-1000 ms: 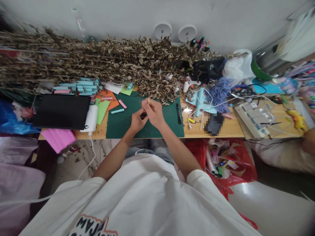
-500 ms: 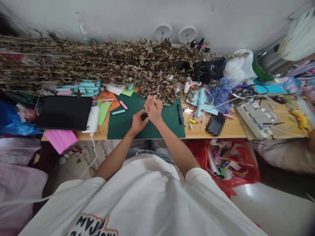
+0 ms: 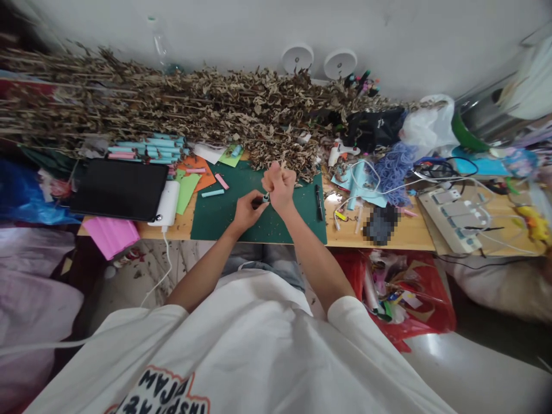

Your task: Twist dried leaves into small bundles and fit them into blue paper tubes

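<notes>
Above the dark green cutting mat (image 3: 224, 221), my two hands meet. My right hand (image 3: 281, 187) is closed in a fist, and what lies inside it is hidden. My left hand (image 3: 249, 211) sits just below and to the left, thumb and fingers pinched at a small pale piece with a dark centre (image 3: 266, 198), like the end of a tube. Its other end disappears toward the right fist. Crumbled dried leaves (image 3: 287, 155) lie just beyond the fists. A light blue roll (image 3: 213, 193) and a pink roll (image 3: 222, 181) rest on the mat, with a black pen (image 3: 318, 202) at its right.
Dried leafy stalks (image 3: 172, 109) stretch along the wall. At left are a black tablet (image 3: 118, 190), a white power bank (image 3: 171, 202) and stacked blue rolls (image 3: 161, 148). On the right are a glue gun (image 3: 342, 151), purple yarn (image 3: 394, 172) and a power strip (image 3: 452, 215).
The camera view has shifted slightly, moving the scene a little to the right. My hands stay together; the small pale tube end now shows more clearly at my left fingertips.
</notes>
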Demonstrator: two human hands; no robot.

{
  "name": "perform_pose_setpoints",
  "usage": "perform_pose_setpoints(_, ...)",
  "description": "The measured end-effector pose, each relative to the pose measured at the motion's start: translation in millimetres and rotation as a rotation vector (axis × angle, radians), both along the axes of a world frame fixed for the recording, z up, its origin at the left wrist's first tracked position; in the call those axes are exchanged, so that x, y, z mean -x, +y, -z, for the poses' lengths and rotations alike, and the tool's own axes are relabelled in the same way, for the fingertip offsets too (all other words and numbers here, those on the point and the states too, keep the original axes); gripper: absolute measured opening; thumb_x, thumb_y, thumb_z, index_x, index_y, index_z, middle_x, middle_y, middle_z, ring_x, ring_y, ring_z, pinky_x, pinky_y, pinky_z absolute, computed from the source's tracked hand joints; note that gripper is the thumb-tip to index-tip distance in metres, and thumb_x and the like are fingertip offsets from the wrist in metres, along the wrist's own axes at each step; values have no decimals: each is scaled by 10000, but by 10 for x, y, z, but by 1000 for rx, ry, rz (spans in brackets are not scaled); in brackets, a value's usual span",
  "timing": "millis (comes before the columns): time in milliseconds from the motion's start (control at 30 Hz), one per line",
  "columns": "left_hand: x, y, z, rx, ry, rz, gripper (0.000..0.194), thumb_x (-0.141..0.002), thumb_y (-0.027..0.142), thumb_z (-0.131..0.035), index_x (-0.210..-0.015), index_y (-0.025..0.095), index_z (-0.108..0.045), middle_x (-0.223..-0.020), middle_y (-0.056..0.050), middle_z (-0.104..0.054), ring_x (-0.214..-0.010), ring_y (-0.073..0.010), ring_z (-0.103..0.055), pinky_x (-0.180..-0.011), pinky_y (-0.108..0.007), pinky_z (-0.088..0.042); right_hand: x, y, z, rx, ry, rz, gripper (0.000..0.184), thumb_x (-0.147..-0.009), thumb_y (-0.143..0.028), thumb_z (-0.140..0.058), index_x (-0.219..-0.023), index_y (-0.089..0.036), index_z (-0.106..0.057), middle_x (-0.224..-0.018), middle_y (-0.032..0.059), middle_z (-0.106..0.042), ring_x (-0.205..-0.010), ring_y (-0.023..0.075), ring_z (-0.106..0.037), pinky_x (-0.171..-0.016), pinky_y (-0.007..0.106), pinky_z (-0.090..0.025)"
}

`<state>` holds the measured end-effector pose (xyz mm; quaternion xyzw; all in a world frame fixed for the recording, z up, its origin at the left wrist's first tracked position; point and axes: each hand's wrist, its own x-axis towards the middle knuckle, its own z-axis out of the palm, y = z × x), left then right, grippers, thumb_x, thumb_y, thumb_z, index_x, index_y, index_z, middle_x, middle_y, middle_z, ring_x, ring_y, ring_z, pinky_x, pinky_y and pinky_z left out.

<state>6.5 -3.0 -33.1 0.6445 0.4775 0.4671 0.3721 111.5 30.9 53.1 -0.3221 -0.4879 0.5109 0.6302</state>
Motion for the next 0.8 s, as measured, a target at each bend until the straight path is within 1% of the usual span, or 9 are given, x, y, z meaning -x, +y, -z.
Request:
perform_pose_setpoints(133, 5, 6, 15, -19, 4, 7, 92, -766, 220, -672, -831, 172, -628, -764, 0, -665, -670, -114, -613, -630, -215, -525, 21, 0, 56, -32, -54, -5, 700, -848, -748, -534, -504, -230, -213, -450, -94, -196, -395, 47, -169, -424, 264, -137)
perform_pose_setpoints(233, 11, 12, 37, -45, 23, -8, 85, -761, 202, -671, -824, 167, -626, -746, 3, -655, -658, -111, -601, -620, -208, -511, 51, 2, 91, -29, -52, -14, 708, -849, -750, -531, -507, -230, -193, -448, -96, -186, -395, 47, -168, -427, 262, -139)
perform_pose_setpoints(367, 18, 11, 42, -46, 36, -9, 98, -766, 207, -676, -845, 162, -640, -762, -2, -673, -670, -115, -617, -627, -205, -513, 48, -7, 85, 28, -98, -11, 728, -812, -815, -498, -503, -231, -193, -446, -95, -182, -400, 49, -168, -424, 260, -136)
perform_pose_setpoints(467, 18, 12, 25, -52, 33, 3, 86, -772, 198, -665, -846, 157, -646, -761, -3, -675, -667, -110, -618, -628, -199, -511, 23, -21, 72, 14, -154, -7, 728, -796, -846, -469, -508, -234, -203, -460, -91, -185, -420, 55, -171, -428, 261, -156)
perform_pose_setpoints(600, 10, 18, 10, -121, 54, -5, 77, -757, 148, -647, -834, 152, -639, -730, 4, -650, -635, -102, -589, -602, -191, -490, 20, -30, 63, -5, -241, -24, 715, -803, -849, -445, -513, -236, -219, -478, -83, -189, -435, 64, -194, -430, 264, -180)
perform_pose_setpoints(733, 1, 16, 23, -125, 63, -27, 122, -743, 150, -646, -864, 158, -642, -734, 4, -641, -625, -102, -574, -590, -193, -484, 46, -37, 54, -1, -220, -1, 704, -816, -841, -437, -522, -238, -221, -475, -87, -191, -428, 65, -192, -422, 262, -182)
perform_pose_setpoints(800, -2, 14, 31, -108, 59, -38, 92, -745, 168, -646, -834, 162, -628, -725, 4, -633, -622, -104, -570, -586, -196, -484, 56, -44, 44, -2, -188, 6, 704, -820, -839, -434, -529, -240, -207, -472, -91, -177, -420, 62, -176, -416, 260, -173)
